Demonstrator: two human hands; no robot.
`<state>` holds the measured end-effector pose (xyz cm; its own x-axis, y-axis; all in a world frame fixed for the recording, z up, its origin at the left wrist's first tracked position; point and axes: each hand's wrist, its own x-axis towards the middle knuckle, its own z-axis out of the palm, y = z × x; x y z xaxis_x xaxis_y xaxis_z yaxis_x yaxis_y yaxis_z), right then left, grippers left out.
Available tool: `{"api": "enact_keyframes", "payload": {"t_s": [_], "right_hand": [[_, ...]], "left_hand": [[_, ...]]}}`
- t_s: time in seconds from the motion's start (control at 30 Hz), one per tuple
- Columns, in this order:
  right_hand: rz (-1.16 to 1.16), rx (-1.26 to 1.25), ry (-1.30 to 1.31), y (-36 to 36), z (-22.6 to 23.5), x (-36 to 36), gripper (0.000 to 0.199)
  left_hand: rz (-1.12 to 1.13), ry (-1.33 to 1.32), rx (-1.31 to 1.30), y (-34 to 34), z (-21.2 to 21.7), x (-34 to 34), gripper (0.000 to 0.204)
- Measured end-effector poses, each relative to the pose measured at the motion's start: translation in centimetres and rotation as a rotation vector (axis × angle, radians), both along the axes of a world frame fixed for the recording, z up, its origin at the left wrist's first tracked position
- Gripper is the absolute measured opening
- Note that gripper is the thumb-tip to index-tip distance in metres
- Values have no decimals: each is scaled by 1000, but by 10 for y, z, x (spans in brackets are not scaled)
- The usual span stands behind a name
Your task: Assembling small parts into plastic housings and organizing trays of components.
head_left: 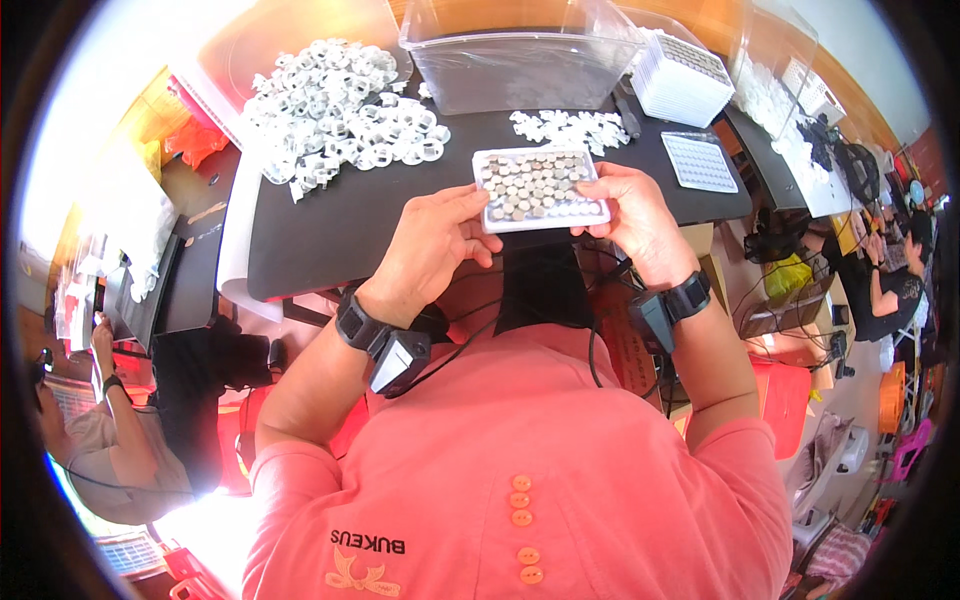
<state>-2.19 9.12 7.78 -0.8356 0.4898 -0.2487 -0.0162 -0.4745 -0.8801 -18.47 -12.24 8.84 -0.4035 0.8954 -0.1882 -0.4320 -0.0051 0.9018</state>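
Between both hands, over the near edge of the black table [330, 240], a white plastic tray [545, 222] is held up. Many small round silver pieces [530, 185], like button cells, lie in it, loosely spread. My left hand [435, 240] grips the tray's left side, thumb on the rim. My right hand [635, 215] pinches its right side, the thumb reaching over the edge. Just beyond the tray lies a small group of white plastic parts [570, 128]. A larger heap of white and clear plastic parts [340, 120] covers the table's far left.
A clear plastic bin [520, 70] stands at the back, beside a stack of white trays [685, 80]. One flat white tray [700, 162] lies at the table's right, near a dark-handled tool [627, 112]. Other people sit at left [120, 450] and far right [895, 290]. Cables hang below.
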Motion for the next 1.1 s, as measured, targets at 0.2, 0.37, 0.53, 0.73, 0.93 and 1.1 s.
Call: {"api": "enact_keyframes", "payload": {"t_s": [0.2, 0.37, 0.53, 0.73, 0.93, 1.1], "right_hand": [[89, 183, -138, -11, 9, -19, 27], [138, 463, -385, -11, 29, -29, 24], [158, 577, -466, -9, 32, -40, 23], [187, 657, -511, -9, 32, -44, 26], [243, 727, -548, 2, 39, -46, 23], [202, 1366, -359, 14, 47, -69, 11]], "left_hand": [[87, 37, -50, -16, 1, -11, 48], [136, 154, -86, -12, -2, -23, 49], [137, 208, -141, -10, -1, -26, 49], [145, 332, -168, -14, -2, -28, 47], [160, 496, -219, -18, -1, -29, 47], [188, 907, -146, -29, -13, -28, 61]]}}
